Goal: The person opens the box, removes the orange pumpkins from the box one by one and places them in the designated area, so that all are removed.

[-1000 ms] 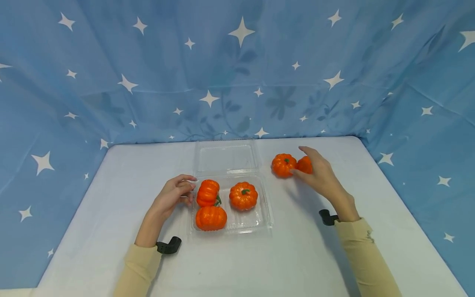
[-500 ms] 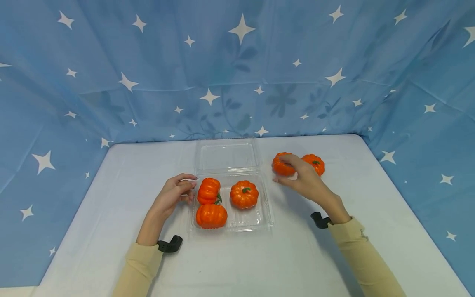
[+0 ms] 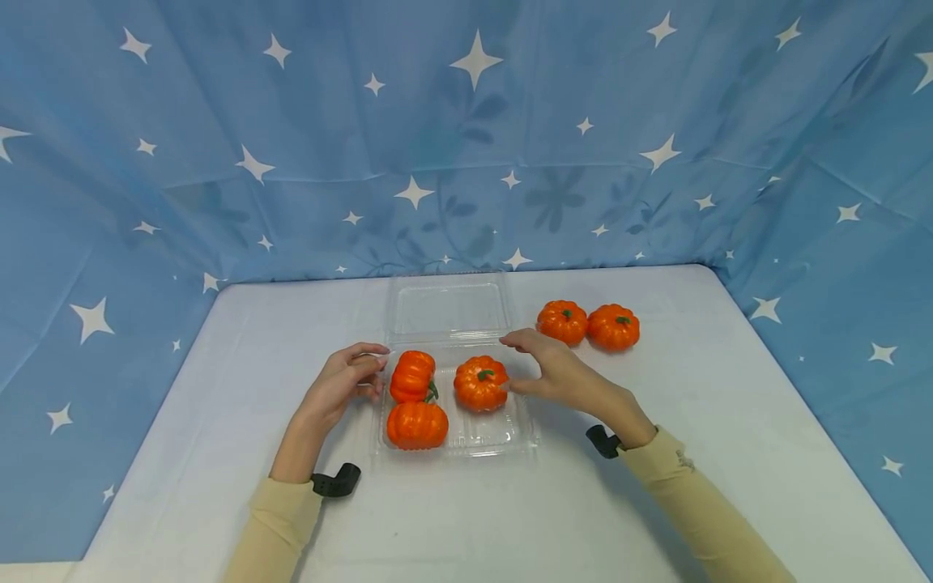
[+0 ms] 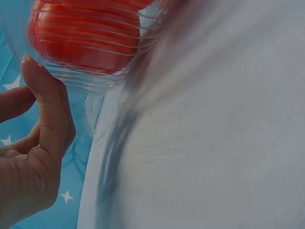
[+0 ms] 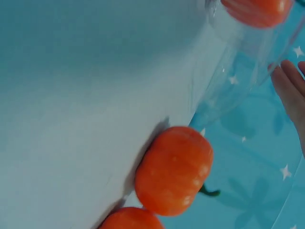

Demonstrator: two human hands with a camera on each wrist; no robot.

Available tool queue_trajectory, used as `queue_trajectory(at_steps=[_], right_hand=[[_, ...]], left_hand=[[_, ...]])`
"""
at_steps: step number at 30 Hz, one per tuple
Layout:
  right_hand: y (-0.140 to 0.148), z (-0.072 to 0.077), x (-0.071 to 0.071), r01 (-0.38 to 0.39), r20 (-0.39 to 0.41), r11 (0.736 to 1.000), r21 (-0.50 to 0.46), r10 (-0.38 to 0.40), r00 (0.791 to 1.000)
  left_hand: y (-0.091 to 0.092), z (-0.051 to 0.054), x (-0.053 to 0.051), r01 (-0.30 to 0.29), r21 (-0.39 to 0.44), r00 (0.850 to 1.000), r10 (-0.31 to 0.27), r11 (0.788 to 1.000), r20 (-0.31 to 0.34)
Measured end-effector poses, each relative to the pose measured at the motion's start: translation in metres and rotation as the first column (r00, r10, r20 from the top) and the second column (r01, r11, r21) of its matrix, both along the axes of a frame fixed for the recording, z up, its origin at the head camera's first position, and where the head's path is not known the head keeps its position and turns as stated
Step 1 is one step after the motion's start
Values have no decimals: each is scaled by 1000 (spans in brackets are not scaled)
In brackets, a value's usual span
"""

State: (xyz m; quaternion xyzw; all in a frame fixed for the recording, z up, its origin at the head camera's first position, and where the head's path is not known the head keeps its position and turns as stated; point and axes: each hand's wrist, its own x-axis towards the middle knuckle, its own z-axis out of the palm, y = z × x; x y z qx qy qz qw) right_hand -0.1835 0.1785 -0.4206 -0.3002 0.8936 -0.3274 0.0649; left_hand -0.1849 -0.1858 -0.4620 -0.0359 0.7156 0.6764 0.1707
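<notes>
A clear plastic clamshell box [image 3: 466, 441] lies with its lid folded back. Inside it are three orange toy pumpkins: an upright one [image 3: 481, 384] at the right, and two on their sides at the left, one behind [image 3: 412, 376] and one in front [image 3: 417, 426]. My left hand [image 3: 342, 385] is at the box's left side; in the left wrist view a fingertip touches the clear wall. Over the box's right side reaches my right hand [image 3: 568, 379], thumb and fingers spread beside the upright pumpkin. Whether the thumb touches that pumpkin, I cannot tell.
Two more orange pumpkins, one on the left [image 3: 561, 322] and one on the right [image 3: 614, 328], sit side by side on the white table [image 3: 466, 518], behind my right hand. A blue star-patterned curtain [image 3: 328, 121] hangs around the table's back and sides.
My right hand has moved left from the two pumpkins outside the box to the upright one inside, carrying nothing. The left hand has stayed at the box's left side.
</notes>
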Motion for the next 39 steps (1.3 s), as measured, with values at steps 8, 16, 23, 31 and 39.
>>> queue_trajectory(at_steps=[8, 16, 23, 31, 39], right_hand=[[-22, 0, 0, -52, 46, 990, 134, 47, 998], [-31, -2, -1, -72, 71, 979, 189, 60, 996], [-38, -4, -2, -86, 69, 966, 245, 71, 995], [-42, -5, -1, -67, 87, 960, 272, 45, 995], [-42, -5, 0, -80, 71, 964, 253, 63, 995]], left_hand=[[-4, 2, 0, 30, 6, 1000, -30, 1000, 10], [-4, 0, 0, 35, 0, 999, -35, 999, 13], [-2, 2, 1, 34, -1, 999, -34, 999, 7], [-3, 3, 1, 41, -4, 999, -41, 999, 6], [-4, 3, 1, 44, -5, 999, -44, 999, 4]])
